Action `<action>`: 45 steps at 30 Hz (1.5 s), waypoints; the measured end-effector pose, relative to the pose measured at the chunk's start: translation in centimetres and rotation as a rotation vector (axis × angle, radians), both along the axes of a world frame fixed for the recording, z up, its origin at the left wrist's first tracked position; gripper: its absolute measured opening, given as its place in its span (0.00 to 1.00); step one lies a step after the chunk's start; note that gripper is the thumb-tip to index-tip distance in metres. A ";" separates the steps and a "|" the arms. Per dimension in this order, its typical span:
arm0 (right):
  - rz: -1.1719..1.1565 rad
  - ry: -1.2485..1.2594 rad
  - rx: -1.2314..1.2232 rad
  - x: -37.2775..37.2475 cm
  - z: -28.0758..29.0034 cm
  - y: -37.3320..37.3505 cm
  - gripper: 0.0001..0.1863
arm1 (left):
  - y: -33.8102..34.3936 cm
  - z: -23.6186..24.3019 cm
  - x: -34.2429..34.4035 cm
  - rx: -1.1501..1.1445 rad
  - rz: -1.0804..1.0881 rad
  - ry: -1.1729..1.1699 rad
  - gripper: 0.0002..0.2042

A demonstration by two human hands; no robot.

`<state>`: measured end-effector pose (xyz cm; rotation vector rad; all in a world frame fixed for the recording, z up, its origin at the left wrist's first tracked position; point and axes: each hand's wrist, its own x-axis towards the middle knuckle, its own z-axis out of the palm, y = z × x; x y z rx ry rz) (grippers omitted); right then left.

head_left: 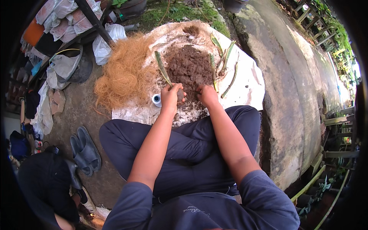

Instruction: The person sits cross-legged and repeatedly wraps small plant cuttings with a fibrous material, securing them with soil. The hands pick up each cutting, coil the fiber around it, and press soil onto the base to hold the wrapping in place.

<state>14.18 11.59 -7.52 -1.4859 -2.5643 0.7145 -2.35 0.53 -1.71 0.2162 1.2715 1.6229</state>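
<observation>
My left hand [169, 99] is closed round a dark ball of soil [180, 95]. Out of the ball's top rises a long green leaf cutting [162, 69], tilted to the left. At the near edge of the loose soil heap [188, 65] my right hand [208, 96] has its fingers curled; what lies in them is hidden. Just left of my left hand stands a spool of pale thread [156, 100]. More long leaf cuttings [229, 53] lie beyond and to the right of my right hand, on the white sheet [251, 82].
Brown coconut fibre [124, 71] is heaped on the sheet's left side. Further left are a black bucket [81, 69] and grey sandals [86, 151]. Another person [46, 188] sits at lower left. A concrete path [289, 88] runs along the right.
</observation>
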 end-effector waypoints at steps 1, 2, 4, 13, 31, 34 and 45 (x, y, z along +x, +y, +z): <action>-0.012 0.062 0.011 0.3 -0.7 0.2 0.17 | 0.0 0.2 0.1 -0.010 0.001 0.016 0.05; -0.025 0.123 0.022 0.8 -1.3 0.4 0.16 | 0.1 0.4 0.2 -0.019 0.002 0.032 0.05; -0.116 0.246 -0.106 0.8 -0.4 0.3 0.13 | -0.1 0.1 -0.2 -0.038 0.016 0.054 0.05; -0.402 1.220 -0.999 1.2 4.8 -0.4 0.15 | -0.1 0.1 -0.3 0.023 0.003 -0.002 0.08; -0.306 1.288 -0.781 -0.2 7.9 -2.2 0.09 | 0.1 -1.1 -1.1 0.238 -0.082 -0.263 0.17; -0.305 1.379 -0.886 -0.4 9.4 -2.6 0.06 | 0.1 -0.4 -0.9 0.277 -0.092 -0.289 0.18; -0.162 1.260 -0.749 -0.5 8.3 -2.5 0.06 | 0.1 -0.2 -0.7 0.298 -0.114 -0.351 0.16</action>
